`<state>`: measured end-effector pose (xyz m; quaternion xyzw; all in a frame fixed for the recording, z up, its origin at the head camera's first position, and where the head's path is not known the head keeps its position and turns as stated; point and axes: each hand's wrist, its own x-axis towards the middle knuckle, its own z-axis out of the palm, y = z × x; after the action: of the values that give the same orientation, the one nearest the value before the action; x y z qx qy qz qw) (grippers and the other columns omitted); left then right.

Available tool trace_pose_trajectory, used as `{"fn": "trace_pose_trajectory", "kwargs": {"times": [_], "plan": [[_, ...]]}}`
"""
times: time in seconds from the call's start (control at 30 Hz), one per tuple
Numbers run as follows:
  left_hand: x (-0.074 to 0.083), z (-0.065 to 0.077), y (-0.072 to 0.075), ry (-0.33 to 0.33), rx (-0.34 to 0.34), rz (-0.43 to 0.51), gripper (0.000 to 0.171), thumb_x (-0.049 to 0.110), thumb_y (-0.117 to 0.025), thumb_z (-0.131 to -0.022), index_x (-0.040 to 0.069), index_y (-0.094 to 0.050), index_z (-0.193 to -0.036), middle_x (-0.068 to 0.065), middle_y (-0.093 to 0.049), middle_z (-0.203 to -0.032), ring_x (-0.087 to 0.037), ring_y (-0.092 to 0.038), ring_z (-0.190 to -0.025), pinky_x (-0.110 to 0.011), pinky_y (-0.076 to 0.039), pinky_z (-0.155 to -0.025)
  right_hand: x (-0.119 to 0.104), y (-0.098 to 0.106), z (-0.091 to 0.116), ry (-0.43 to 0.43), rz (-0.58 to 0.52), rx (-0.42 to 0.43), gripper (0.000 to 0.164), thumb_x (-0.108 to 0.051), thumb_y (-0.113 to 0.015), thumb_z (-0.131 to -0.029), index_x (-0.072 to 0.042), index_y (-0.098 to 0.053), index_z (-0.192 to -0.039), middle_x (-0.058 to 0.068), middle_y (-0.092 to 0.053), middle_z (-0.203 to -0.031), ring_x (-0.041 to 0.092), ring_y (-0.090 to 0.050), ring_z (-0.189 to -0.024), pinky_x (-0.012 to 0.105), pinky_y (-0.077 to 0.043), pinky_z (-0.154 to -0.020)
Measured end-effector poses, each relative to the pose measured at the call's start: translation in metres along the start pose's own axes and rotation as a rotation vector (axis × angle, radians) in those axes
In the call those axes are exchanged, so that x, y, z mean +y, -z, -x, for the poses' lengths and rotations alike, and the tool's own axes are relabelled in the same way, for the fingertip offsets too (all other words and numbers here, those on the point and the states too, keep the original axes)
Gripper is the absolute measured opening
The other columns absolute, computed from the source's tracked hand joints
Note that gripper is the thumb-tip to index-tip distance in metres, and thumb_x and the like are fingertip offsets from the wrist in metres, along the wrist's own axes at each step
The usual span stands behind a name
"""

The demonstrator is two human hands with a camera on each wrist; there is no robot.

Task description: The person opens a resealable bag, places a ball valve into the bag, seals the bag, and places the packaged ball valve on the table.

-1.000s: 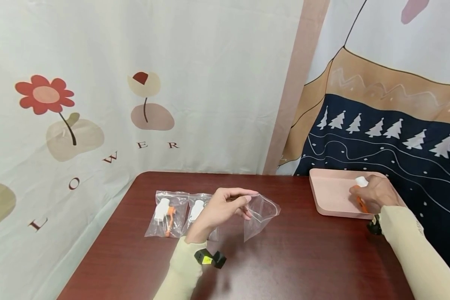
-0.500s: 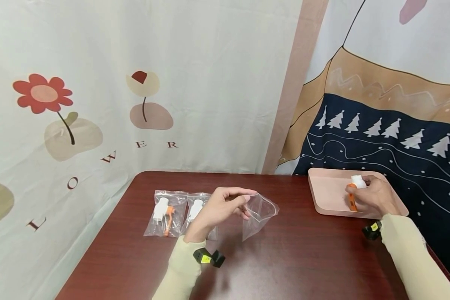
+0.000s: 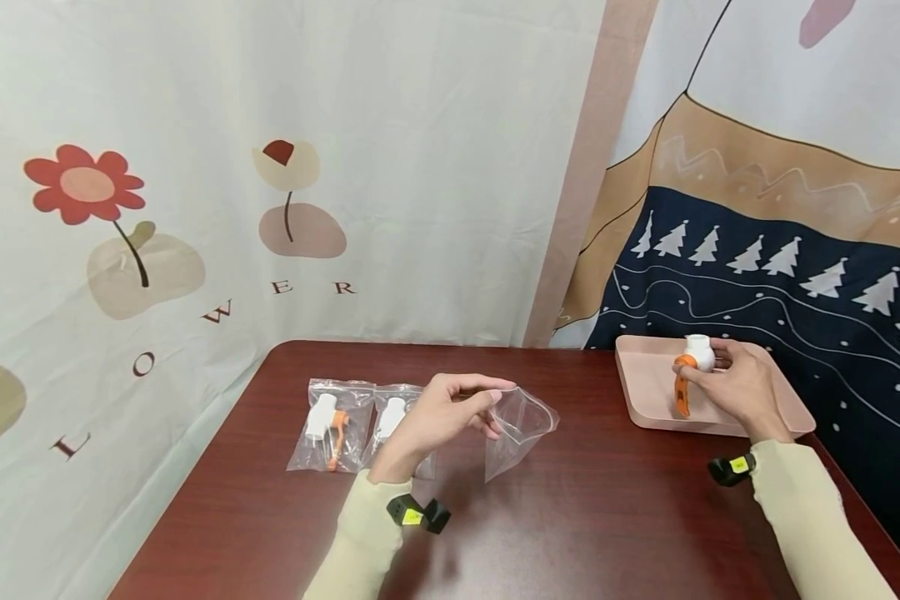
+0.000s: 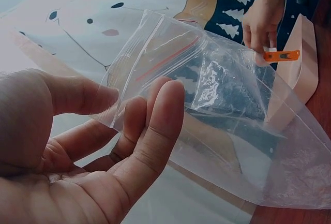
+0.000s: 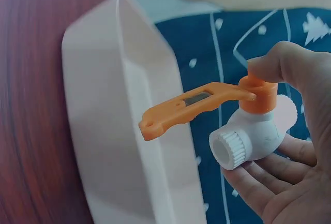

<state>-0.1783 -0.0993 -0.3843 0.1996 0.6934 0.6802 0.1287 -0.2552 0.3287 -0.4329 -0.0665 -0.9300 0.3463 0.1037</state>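
Observation:
A white ball valve with an orange lever handle is held in my right hand, thumb on the orange cap and fingers under the white body. In the head view this hand is over the pink tray. My left hand pinches a clear zip bag by its top edge, between thumb and fingers. The bag's mouth gapes, and it hangs over the table's middle with nothing inside. Behind the left wrist lie two more zip bags, one with a white and orange valve, the other partly hidden by the hand.
The dark red wooden table runs up to a printed curtain at the back. The pink tray's raised rim stands at the table's back right corner. Cameras are strapped to both wrists.
My right hand has lifted the ball valve up from the tray's floor and shifted it to the left. The left hand and its bag have stayed nearly still.

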Motion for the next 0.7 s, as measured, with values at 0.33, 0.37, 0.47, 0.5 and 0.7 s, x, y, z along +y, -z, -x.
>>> {"fn": "trace_pose_trajectory", "kwargs": {"times": [0.33,0.37,0.47,0.5,0.7], "plan": [[0.0,-0.001,0.0,-0.007,0.002,0.0,0.03,0.003,-0.059,-0.101,-0.003,-0.068,-0.129,-0.02,-0.073,-0.109,-0.017,-0.072,-0.07,-0.041,-0.065,-0.072,-0.037,0.0,0.021,0.076,-0.121,0.008,0.089,-0.046,-0.079,-0.088,0.003,-0.039,-0.151,0.032,-0.054,-0.142,0.049,-0.059,-0.126,0.05,-0.052,-0.101],[0.0,-0.001,0.0,-0.005,0.003,0.001,0.03,0.003,-0.059,-0.101,-0.003,-0.068,-0.129,-0.023,-0.072,-0.107,-0.017,-0.072,-0.07,-0.041,-0.065,-0.072,-0.04,0.001,0.023,0.083,-0.129,0.009,0.089,-0.046,-0.079,-0.088,0.002,-0.04,-0.151,0.031,-0.055,-0.142,0.048,-0.059,-0.126,0.045,-0.053,-0.1],[0.001,-0.001,0.0,0.001,0.007,0.004,0.03,0.002,-0.058,-0.101,-0.003,-0.068,-0.129,-0.019,-0.073,-0.094,-0.017,-0.072,-0.069,-0.041,-0.065,-0.072,-0.052,0.002,0.03,0.095,-0.169,0.003,0.086,-0.044,-0.081,-0.087,0.0,-0.041,-0.151,0.028,-0.056,-0.141,0.045,-0.059,-0.127,0.028,-0.057,-0.096],[0.001,-0.001,0.0,0.002,0.008,0.005,0.03,0.002,-0.058,-0.101,-0.004,-0.068,-0.129,-0.017,-0.073,-0.09,-0.017,-0.072,-0.069,-0.04,-0.065,-0.072,-0.057,0.002,0.032,0.099,-0.187,0.0,0.086,-0.043,-0.081,-0.087,-0.001,-0.042,-0.151,0.027,-0.056,-0.141,0.043,-0.059,-0.127,0.021,-0.057,-0.093],[0.0,-0.001,0.001,0.006,0.006,0.011,0.03,0.002,-0.058,-0.101,-0.004,-0.067,-0.13,-0.006,-0.072,-0.079,-0.017,-0.072,-0.069,-0.039,-0.065,-0.072,-0.081,0.002,0.048,0.178,-0.306,-0.011,0.075,-0.03,-0.081,-0.089,-0.003,-0.044,-0.15,0.018,-0.058,-0.138,0.007,-0.062,-0.113,0.002,-0.049,-0.087]]}}
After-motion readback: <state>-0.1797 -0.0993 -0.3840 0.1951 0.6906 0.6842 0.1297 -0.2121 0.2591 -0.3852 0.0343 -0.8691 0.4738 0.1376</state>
